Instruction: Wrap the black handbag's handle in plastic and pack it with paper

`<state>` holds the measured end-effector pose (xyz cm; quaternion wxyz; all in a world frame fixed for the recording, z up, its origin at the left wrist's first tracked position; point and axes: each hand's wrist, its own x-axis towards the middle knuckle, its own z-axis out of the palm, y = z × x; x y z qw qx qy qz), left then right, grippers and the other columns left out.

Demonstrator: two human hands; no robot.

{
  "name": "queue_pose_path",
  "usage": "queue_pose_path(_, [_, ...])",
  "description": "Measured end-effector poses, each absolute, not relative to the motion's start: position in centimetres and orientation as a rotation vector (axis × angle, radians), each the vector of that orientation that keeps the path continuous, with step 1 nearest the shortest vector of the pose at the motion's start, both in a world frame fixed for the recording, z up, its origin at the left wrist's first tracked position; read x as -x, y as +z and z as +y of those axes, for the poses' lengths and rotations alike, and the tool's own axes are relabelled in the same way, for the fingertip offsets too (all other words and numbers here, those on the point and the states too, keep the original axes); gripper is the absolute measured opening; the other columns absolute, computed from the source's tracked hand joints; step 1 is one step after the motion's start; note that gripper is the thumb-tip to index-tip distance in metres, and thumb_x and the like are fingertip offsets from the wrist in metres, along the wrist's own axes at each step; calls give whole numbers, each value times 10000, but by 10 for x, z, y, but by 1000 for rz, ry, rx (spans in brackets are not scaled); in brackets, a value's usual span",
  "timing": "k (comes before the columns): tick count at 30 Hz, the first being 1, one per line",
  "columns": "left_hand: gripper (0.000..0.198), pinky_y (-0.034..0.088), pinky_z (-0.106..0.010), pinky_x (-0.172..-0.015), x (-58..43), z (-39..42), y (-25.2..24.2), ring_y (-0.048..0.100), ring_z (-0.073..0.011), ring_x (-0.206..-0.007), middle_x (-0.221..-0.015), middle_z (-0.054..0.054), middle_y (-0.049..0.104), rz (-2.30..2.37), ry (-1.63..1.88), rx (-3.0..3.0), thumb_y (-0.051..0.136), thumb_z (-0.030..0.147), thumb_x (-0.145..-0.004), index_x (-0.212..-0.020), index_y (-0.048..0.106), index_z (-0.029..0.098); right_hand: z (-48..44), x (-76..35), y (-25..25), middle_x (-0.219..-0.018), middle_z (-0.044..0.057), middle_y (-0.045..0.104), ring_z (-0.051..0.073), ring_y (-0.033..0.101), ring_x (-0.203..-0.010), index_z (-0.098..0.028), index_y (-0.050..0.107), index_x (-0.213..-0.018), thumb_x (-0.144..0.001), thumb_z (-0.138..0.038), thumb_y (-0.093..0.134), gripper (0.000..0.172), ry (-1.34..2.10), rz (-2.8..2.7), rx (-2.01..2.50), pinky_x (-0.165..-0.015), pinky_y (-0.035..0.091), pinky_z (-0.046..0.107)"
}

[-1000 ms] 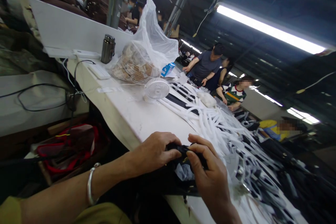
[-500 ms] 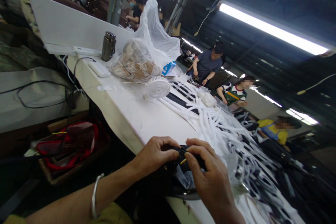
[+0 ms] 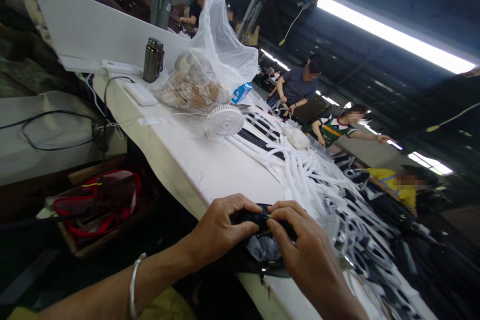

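Note:
A black bag lies at the front edge of the white table, its edge raised between both hands. My left hand is closed on the bag's upper edge from the left, thumb below and fingers above. Opposite it, my right hand pinches the same edge, its fingertips close to the left ones. Crumpled clear plastic shows in the bag below the fingers. Small metal fittings glint at the bag's lower edge. The exact part under the fingertips is partly hidden.
A white fan, a plastic sack of beige pieces and a dark flask stand farther back. White and black strips cover the right side. A box with red items sits low left. Several people work beyond.
The thumbs and fingers have shifted slightly along the black edge, and my left thumb now lies lower. A gold-coloured bit seen near my right thumb is hidden. A co-worker has stretched out an arm.

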<state>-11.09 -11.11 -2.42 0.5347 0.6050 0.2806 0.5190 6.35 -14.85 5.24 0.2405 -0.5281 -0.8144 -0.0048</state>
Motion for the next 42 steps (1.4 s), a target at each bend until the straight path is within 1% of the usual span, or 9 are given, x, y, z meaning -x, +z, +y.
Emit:
queue_pose_path(10, [232, 486, -225, -851, 107, -107, -25, 669, -154, -897, -940, -14, 737, 569, 1222, -1547, 725, 118, -755, -978, 743, 181, -157, -68, 36, -957, 48, 611, 146, 624, -885, -209, 566, -888, -935, -140, 474, 124, -13, -2244, 1294, -776, 500, 245])
queue_pose_path(15, [226, 485, -217, -840, 108, -103, -21, 667, -146, -867, -934, 1, 741, 606, 1161, -1558, 741, 146, -748, -970, 750, 187, -153, -76, 39, -989, 50, 632, 180, 591, -927, -208, 579, -929, -938, -138, 497, 108, -193, -2330, 1281, -816, 454, 318])
queue_pose_path(17, [264, 483, -224, -851, 108, -101, -20, 665, -151, -873, -956, 8, 743, 613, 1128, -1583, 755, 158, -737, -998, 747, 198, -151, -79, 45, -921, 33, 644, 187, 580, -862, -213, 594, -923, -942, -140, 500, 119, -239, -2392, 1302, -779, 431, 338])
queue_pose_path(20, [274, 484, -239, -854, 107, -101, -21, 664, -167, -899, -976, 3, 742, 645, 1099, -1612, 752, 179, -741, -1014, 733, 199, -149, -83, 51, -825, 11, 636, 181, 560, -781, -218, 601, -911, -948, -144, 498, 133, -160, -2453, 1331, -716, 420, 329])
queue_pose_path(26, [136, 454, -250, -853, 109, -105, -17, 643, -166, -900, -925, -6, 713, 670, 1040, -1752, 689, 184, -793, -929, 693, 188, -152, -84, 45, -791, 4, 617, 168, 559, -749, -222, 605, -898, -941, -148, 513, 126, -17, -2442, 1332, -665, 443, 302])
queue_pose_path(30, [193, 441, -242, -771, 113, -108, -11, 616, -153, -837, -874, 28, 680, 742, 947, -1656, 684, 154, -758, -941, 648, 205, -157, -83, 39, -819, 16, 618, 170, 556, -758, -209, 592, -927, -923, -113, 527, 117, -61, -2430, 1279, -676, 448, 305])
queue_pose_path(32, [216, 434, -234, -761, 112, -110, -12, 604, -143, -826, -868, 36, 668, 729, 957, -1603, 677, 129, -745, -943, 633, 203, -160, -82, 38, -814, 23, 616, 171, 550, -745, -200, 592, -939, -916, -92, 528, 128, -99, -2458, 1235, -669, 445, 309])
queue_pose_path(37, [257, 434, -229, -827, 102, -115, -25, 606, -138, -884, -939, 25, 673, 714, 1064, -1540, 672, 72, -733, -951, 618, 197, -162, -78, 27, -752, 34, 602, 173, 533, -693, -182, 603, -927, -902, -43, 495, 178, -242, -2484, 1128, -627, 432, 312])
queue_pose_path(42, [210, 450, -250, -889, 96, -118, -36, 618, -158, -958, -997, 0, 681, 714, 1140, -1598, 677, 132, -795, -984, 615, 202, -162, -75, 4, -791, 25, 616, 165, 579, -746, -196, 594, -901, -918, -85, 501, 145, -127, -2178, 1263, -678, 476, 294])
